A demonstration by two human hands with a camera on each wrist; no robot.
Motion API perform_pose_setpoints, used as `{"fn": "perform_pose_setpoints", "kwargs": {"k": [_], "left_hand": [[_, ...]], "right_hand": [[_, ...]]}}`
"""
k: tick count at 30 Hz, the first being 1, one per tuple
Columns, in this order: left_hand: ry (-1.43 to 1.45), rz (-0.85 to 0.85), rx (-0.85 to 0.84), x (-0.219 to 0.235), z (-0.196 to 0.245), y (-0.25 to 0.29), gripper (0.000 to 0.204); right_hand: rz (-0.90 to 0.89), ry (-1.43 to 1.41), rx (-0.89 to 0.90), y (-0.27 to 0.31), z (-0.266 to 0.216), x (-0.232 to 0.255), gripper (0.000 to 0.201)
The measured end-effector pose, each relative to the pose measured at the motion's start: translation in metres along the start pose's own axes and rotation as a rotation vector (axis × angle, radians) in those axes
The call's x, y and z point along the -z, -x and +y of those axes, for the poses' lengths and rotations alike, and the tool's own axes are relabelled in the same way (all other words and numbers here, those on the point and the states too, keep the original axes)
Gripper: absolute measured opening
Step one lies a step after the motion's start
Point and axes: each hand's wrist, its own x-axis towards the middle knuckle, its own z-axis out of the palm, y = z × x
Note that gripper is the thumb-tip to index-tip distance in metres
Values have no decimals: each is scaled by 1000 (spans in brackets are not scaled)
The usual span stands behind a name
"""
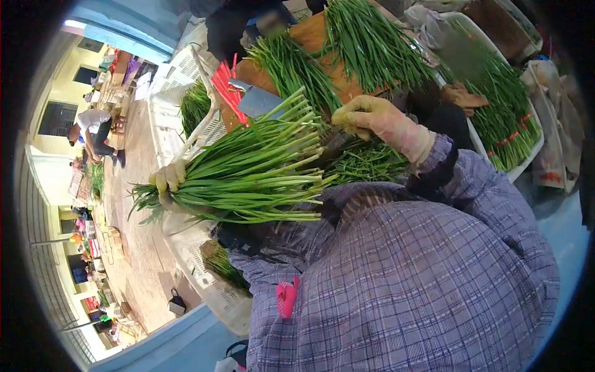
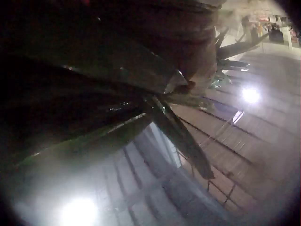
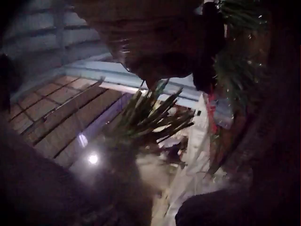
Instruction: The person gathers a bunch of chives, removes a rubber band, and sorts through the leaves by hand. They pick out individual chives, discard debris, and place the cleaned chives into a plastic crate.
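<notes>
A large bunch of long green stalks [image 1: 248, 167] lies across the front of the body, cut ends to the right. My gloved left hand [image 1: 170, 178] grips it near the leafy end, fingers curled over the top. In the left wrist view the glove [image 2: 188, 42] and dark leaves [image 2: 181, 134] fill much of the picture. My gloved right hand [image 1: 384, 124] is just right of the cut ends, fingers bent with the tips close together; whether they pinch anything cannot be told. The right wrist view shows the stalk ends [image 3: 155, 113] below the dark glove [image 3: 150, 42].
More green bunches [image 1: 372, 49] lie on a brown board [image 1: 310, 34]. Red strips [image 1: 228, 90] and a grey blade-like piece [image 1: 257, 101] are behind the stalks. White crates [image 1: 176, 71] stand left; a tray with tied bunches [image 1: 533, 146] is at right. A person [image 1: 93, 127] bends over far left.
</notes>
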Motion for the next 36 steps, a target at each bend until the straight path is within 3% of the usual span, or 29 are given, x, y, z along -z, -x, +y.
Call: {"fn": "perform_pose_setpoints", "kwargs": {"k": [5,6,7,10,12,13,14,16,17,18,19,21,22,24,25,26,27,28,29,33,35,36], "left_hand": [[14,-9,59,-2,2,1,9],[88,124,-68,-16,-10,4,11],[88,121,-67,-21,-15,4,11],[37,192,32,-32,-27,2,12],[23,198,69,-37,-33,2,12],[27,169,66,-40,-35,2,12],[32,123,50,-42,-36,2,12],[31,44,23,-44,-35,3,13],[-52,94,-10,-37,-31,4,8],[-136,151,-41,-29,-26,6,8],[-131,123,-68,-19,-26,11,8],[-31,262,-90,-10,-32,16,19],[22,104,-43,-9,-32,13,28],[48,77,-35,-7,-31,13,28],[73,61,-14,0,-31,18,27],[97,-224,72,6,-27,5,29],[91,-228,59,5,-26,10,29],[51,-100,52,2,-27,17,29],[13,32,46,-22,-32,15,28],[79,127,-41,-35,-39,17,27],[83,114,-57,-38,-38,14,27],[39,90,-36,-38,-36,12,26]], "right_hand": [[-44,2,79,-15,2,-17,21],[-94,-8,103,-18,2,-17,22],[-94,-8,106,-21,3,-16,22],[-106,-100,49,-34,13,-11,29],[-213,45,43,-51,27,-2,30],[-366,421,470,-63,42,-2,33],[-374,-70,6,-37,3,-22,38],[-338,186,19,-32,-6,-25,49],[-365,239,70,-31,-6,-23,49],[-409,159,79,-49,24,-11,47],[-375,272,89,-45,11,-13,41],[-265,517,73,-40,-8,-21,40],[-273,531,88,-41,-5,-20,40],[-262,194,-29,-42,6,-17,37],[-271,205,-25,-47,16,-7,37],[-358,553,278,-49,16,-5,36],[-438,896,589,-53,15,-4,35],[-292,592,32,-50,17,-6,33],[-302,601,31,-49,18,-7,33],[-401,487,101,-38,13,-16,34],[-364,298,-73,-37,10,-17,36],[-368,302,-79,-35,8,-18,36]]}}
